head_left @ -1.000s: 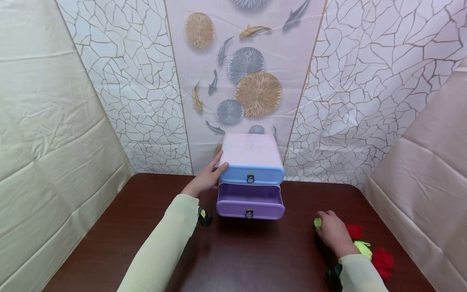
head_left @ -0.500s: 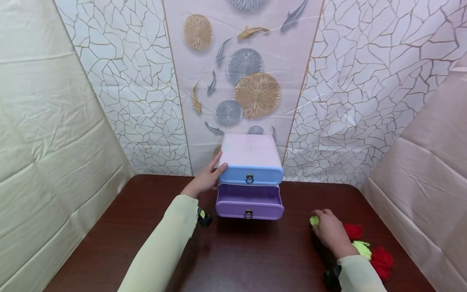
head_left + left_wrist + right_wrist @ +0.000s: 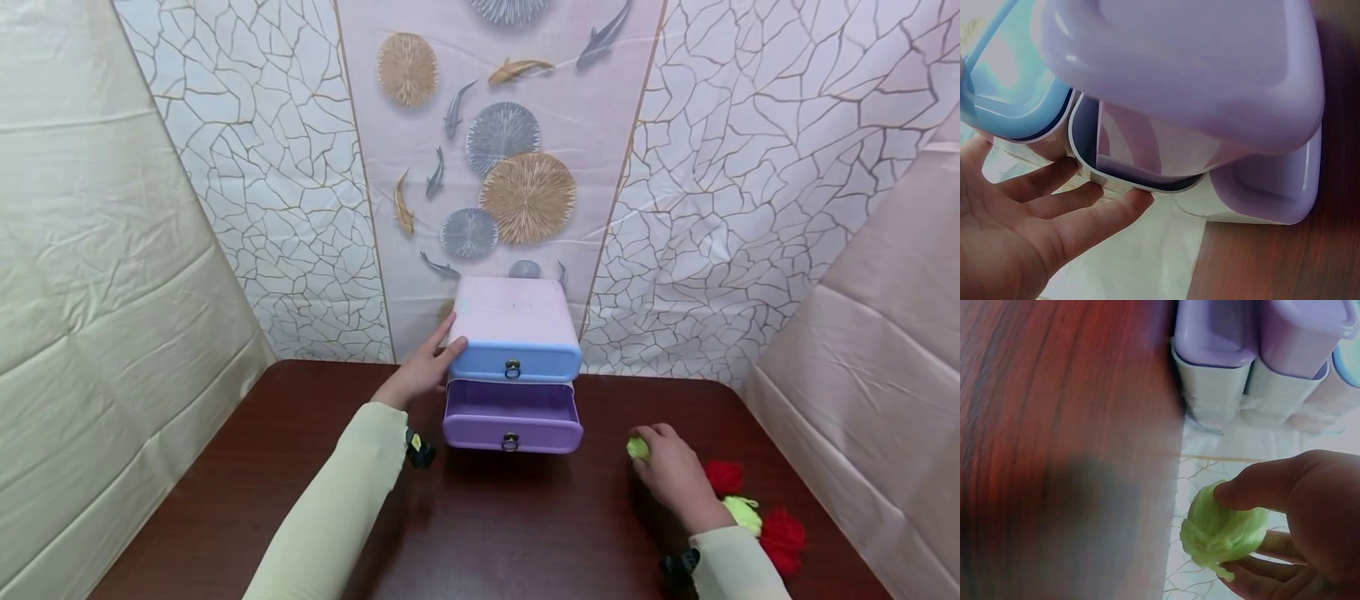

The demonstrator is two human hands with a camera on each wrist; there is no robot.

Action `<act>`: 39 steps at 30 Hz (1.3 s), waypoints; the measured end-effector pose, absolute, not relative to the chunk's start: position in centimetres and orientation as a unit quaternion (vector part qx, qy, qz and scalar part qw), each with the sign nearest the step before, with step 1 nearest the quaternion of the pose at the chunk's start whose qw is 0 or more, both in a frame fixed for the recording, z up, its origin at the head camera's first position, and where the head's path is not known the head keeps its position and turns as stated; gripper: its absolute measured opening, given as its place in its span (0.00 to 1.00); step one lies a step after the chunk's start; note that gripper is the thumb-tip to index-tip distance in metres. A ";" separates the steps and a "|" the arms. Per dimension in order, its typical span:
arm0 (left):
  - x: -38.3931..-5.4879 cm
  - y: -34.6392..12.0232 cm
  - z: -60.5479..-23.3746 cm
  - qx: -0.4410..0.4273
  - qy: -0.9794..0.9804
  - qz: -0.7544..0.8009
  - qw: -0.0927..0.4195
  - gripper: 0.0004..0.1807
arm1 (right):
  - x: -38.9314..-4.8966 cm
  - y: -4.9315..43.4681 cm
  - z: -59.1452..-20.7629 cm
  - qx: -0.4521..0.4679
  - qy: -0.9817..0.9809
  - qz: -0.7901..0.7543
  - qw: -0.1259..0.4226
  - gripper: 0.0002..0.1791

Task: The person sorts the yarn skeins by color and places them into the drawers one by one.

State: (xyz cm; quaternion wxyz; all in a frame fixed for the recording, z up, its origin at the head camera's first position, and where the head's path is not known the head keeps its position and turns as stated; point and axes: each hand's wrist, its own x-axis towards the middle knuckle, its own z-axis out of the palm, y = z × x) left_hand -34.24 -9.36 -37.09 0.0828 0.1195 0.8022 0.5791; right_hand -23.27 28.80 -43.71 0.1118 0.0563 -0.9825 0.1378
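Observation:
A small drawer unit [image 3: 517, 310] with a pale pink top stands at the middle back. Its blue top drawer [image 3: 487, 361] is closed, while the purple middle drawer [image 3: 480, 432] below is pulled out and looks empty. Another purple drawer [image 3: 1216, 337] sits closed at the bottom. My left hand [image 3: 416, 375] rests on the unit's left side, its extended fingers [image 3: 1094, 222] touching the casing. My right hand [image 3: 671, 475] pinches a small lime-green yarn ball [image 3: 1222, 525] between thumb and fingers, to the right of the unit. A loose tail of yarn hangs from the ball.
At the right edge of the dark wooden table [image 3: 480, 533] lie a red yarn ball [image 3: 724, 477], another lime-green yarn ball [image 3: 744, 513] and a second red one [image 3: 783, 540]. A patterned cloth [image 3: 300, 250] hangs behind, with plain cloth at both sides.
My right hand has moved slightly left, toward the drawer unit, carrying the lime-green yarn ball away from the other yarn balls. My left hand stays on the unit.

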 end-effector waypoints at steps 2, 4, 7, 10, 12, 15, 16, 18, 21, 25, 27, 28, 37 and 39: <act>-34.2 -9.4 -37.1 0.120 0.800 0.581 0.088 0.39 | -23.2 28.5 -43.6 0.058 -0.981 0.138 0.120 0.24; -33.8 -9.4 -36.5 0.121 0.799 0.581 0.096 0.39 | -23.1 28.3 -43.4 0.061 -0.980 0.138 0.127 0.24; -33.9 -9.4 -36.6 0.122 0.797 0.583 0.097 0.39 | -23.0 28.0 -43.0 0.064 -0.979 0.137 0.135 0.24; -33.9 -9.4 -36.9 0.121 0.798 0.584 0.089 0.39 | -22.9 27.7 -42.7 0.065 -0.978 0.137 0.142 0.24; -34.2 -9.4 -37.2 0.119 0.797 0.586 0.084 0.39 | -22.8 27.5 -42.5 0.066 -0.977 0.139 0.147 0.23; -34.2 -9.4 -37.2 0.118 0.798 0.586 0.081 0.39 | -22.7 27.1 -42.2 0.069 -0.975 0.140 0.157 0.23; -34.2 -9.4 -37.2 0.119 0.797 0.586 0.081 0.39 | -22.6 27.0 -42.0 0.071 -0.975 0.140 0.160 0.23; -34.2 -9.4 -37.2 0.119 0.798 0.585 0.079 0.40 | -22.5 26.8 -41.8 0.075 -0.973 0.140 0.167 0.22; -34.1 -9.3 -37.2 0.122 0.797 0.586 0.078 0.40 | -22.4 26.5 -41.4 0.083 -0.971 0.141 0.177 0.22; -34.0 -9.3 -37.2 0.121 0.797 0.587 0.077 0.39 | -22.2 26.2 -41.0 0.090 -0.968 0.141 0.185 0.22; -34.0 -9.3 -37.2 0.120 0.798 0.586 0.078 0.40 | -22.1 26.0 -40.8 0.093 -0.967 0.142 0.188 0.22; -34.0 -9.3 -37.2 0.120 0.798 0.585 0.077 0.40 | -22.1 26.0 -40.7 0.096 -0.967 0.142 0.191 0.22; -34.0 -9.3 -37.0 0.117 0.805 0.576 0.074 0.40 | -21.9 25.5 -40.1 0.110 -0.957 0.152 0.221 0.21; -33.9 -9.3 -37.0 0.117 0.805 0.576 0.074 0.40 | -21.9 25.4 -40.0 0.109 -0.956 0.155 0.224 0.21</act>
